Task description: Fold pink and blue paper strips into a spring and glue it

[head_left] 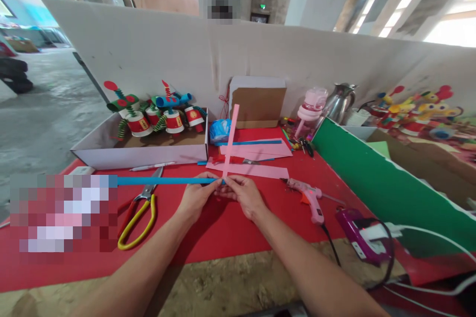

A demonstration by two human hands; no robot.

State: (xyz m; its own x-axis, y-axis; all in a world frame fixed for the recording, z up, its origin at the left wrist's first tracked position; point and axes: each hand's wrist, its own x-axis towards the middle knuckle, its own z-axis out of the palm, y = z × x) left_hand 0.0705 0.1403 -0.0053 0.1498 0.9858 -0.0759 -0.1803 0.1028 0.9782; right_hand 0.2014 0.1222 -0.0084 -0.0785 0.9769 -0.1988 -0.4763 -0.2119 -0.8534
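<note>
From my end of the head camera feed, I'm having the left hand pinch the blue strip close to its right end, thumb on top, while its long free part is running out flat to the left over the red table cover. The right hand is pinching too, thumb against fingers, at the foot of the pink strip, which is standing away from me, leaning slightly right at the top. The two strips are meeting between the thumbs, roughly square to each other; I'm reading the close grip as a way of controlling that corner, with both long tails hanging free of the fingers. Whether glue is joining them, I cannot tell.

Nearby, the glue gun is lying on the right with its nozzle facing the hands, presumably so the right hand can reach it easily; its cord is trailing towards the table's near edge, out of the strips' way. The scissors are resting on the left, handles towards me, likely for a quick grab, and the blue strip is crossing over their blades. Beyond the hands, pink sheets are lying flat, probably as stock within reach.
</note>
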